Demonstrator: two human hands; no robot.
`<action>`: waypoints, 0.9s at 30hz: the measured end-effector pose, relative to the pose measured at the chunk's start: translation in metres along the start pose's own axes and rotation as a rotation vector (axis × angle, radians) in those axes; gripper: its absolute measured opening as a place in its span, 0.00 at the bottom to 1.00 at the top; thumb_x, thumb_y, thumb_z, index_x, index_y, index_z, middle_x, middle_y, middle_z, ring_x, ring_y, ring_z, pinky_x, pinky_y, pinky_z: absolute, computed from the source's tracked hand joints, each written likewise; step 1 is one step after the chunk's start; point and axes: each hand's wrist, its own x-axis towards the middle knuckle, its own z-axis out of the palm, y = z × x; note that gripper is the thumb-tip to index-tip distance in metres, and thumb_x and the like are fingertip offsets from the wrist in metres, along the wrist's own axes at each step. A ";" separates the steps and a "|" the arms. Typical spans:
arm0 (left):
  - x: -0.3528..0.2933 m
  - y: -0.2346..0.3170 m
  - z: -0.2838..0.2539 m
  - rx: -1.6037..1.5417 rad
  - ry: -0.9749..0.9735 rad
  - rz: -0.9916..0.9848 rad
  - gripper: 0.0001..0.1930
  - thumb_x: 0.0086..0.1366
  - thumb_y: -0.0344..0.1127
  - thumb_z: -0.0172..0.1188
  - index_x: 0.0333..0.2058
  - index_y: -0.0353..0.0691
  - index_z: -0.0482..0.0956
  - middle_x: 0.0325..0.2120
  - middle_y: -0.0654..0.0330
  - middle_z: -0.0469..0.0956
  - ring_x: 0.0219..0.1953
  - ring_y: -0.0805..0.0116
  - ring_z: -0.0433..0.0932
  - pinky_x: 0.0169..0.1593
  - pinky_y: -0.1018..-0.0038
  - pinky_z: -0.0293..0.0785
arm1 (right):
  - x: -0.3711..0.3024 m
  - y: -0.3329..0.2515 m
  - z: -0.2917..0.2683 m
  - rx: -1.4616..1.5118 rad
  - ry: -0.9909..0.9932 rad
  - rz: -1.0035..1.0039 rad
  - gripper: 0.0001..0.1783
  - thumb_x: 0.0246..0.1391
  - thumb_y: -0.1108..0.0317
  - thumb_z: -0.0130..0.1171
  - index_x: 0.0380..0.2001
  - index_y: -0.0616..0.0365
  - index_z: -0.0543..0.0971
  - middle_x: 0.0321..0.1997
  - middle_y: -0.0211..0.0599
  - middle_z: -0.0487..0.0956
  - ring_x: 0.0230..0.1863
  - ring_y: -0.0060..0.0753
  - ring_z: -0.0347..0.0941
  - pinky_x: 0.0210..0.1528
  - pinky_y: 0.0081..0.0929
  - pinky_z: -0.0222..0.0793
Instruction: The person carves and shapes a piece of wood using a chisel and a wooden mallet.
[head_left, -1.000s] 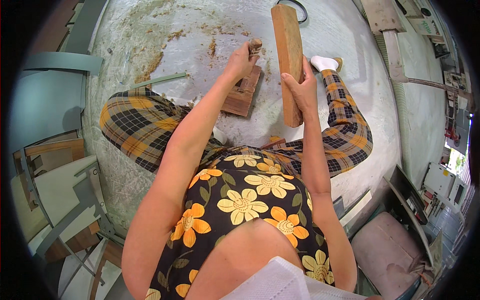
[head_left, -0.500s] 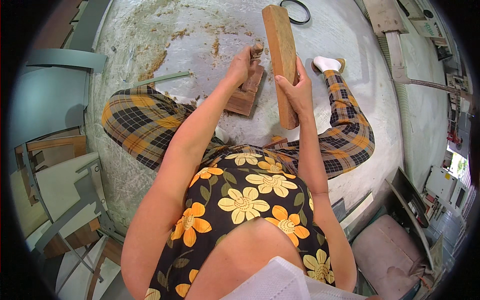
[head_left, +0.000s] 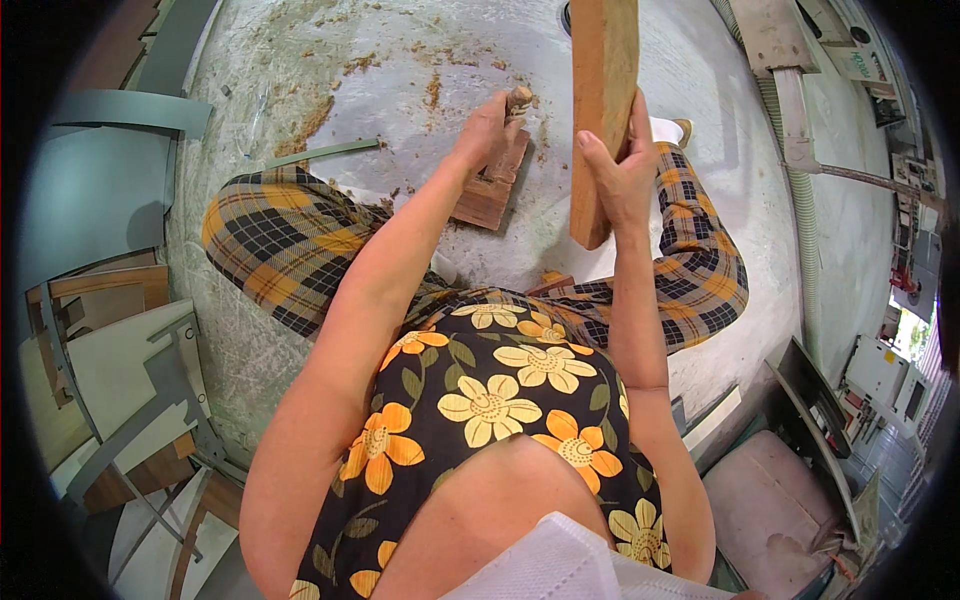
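My left hand (head_left: pixel 487 130) is closed round the handle at the far end of a dark reddish wooden hand plane (head_left: pixel 487 200), which rests on the floor between my legs. In my right hand (head_left: pixel 625 180) is a thick, light brown wooden beam (head_left: pixel 603 90), gripped near its lower part with the thumb along its near face. The beam is raised off to the right of the plane, and its far end runs out of the picture. The two pieces are apart.
Wood shavings (head_left: pixel 317 128) and a thin green strip (head_left: pixel 325 153) lie on the floor at the left. A dark ring (head_left: pixel 567 18) is partly hidden by the beam. Cut panels (head_left: pixel 130 370) stand at the left; a ribbed hose (head_left: pixel 803 230) runs along the right.
My right hand has moved right with the beam, which now looks larger and covers most of the dark ring. My left hand and the plane have hardly moved.
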 end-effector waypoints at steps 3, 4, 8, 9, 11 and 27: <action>0.003 -0.033 0.001 -0.080 0.027 0.007 0.17 0.64 0.32 0.59 0.51 0.38 0.71 0.44 0.44 0.79 0.48 0.48 0.78 0.51 0.60 0.74 | 0.012 0.065 0.006 -0.519 -0.225 -0.010 0.49 0.43 0.58 0.66 0.66 0.70 0.61 0.60 0.54 0.74 0.57 0.44 0.75 0.59 0.31 0.69; 0.008 -0.029 0.003 -0.194 0.037 0.065 0.16 0.64 0.31 0.58 0.50 0.38 0.72 0.44 0.44 0.80 0.48 0.46 0.78 0.51 0.59 0.74 | 0.017 0.058 0.007 -0.432 -0.348 0.270 0.50 0.42 0.57 0.65 0.67 0.69 0.60 0.61 0.60 0.73 0.60 0.49 0.73 0.61 0.31 0.67; 0.004 -0.014 0.009 -0.011 -0.002 -0.059 0.17 0.64 0.33 0.59 0.50 0.38 0.72 0.42 0.44 0.80 0.47 0.46 0.79 0.50 0.59 0.74 | 0.025 0.035 -0.004 -0.428 -0.362 0.238 0.49 0.43 0.58 0.65 0.67 0.67 0.61 0.57 0.55 0.76 0.57 0.43 0.75 0.57 0.31 0.70; 0.007 -0.019 0.004 -0.010 -0.031 -0.090 0.19 0.64 0.34 0.60 0.52 0.38 0.71 0.43 0.45 0.80 0.46 0.48 0.79 0.50 0.61 0.74 | 0.029 0.020 -0.001 -0.331 -0.327 0.235 0.48 0.43 0.58 0.65 0.67 0.66 0.62 0.56 0.52 0.77 0.55 0.40 0.76 0.56 0.30 0.71; 0.010 -0.020 0.001 -0.013 -0.062 -0.116 0.21 0.64 0.36 0.61 0.54 0.38 0.71 0.44 0.45 0.80 0.46 0.51 0.80 0.50 0.62 0.74 | 0.033 0.010 0.001 -0.240 -0.286 0.231 0.47 0.43 0.58 0.65 0.67 0.64 0.63 0.54 0.50 0.78 0.52 0.36 0.76 0.54 0.29 0.72; 0.013 -0.020 0.006 -0.041 -0.057 -0.065 0.19 0.63 0.37 0.62 0.51 0.37 0.71 0.41 0.43 0.80 0.44 0.43 0.78 0.48 0.59 0.74 | 0.020 0.071 0.007 -0.434 -0.233 0.179 0.47 0.42 0.58 0.65 0.67 0.63 0.64 0.53 0.49 0.79 0.53 0.34 0.76 0.54 0.28 0.71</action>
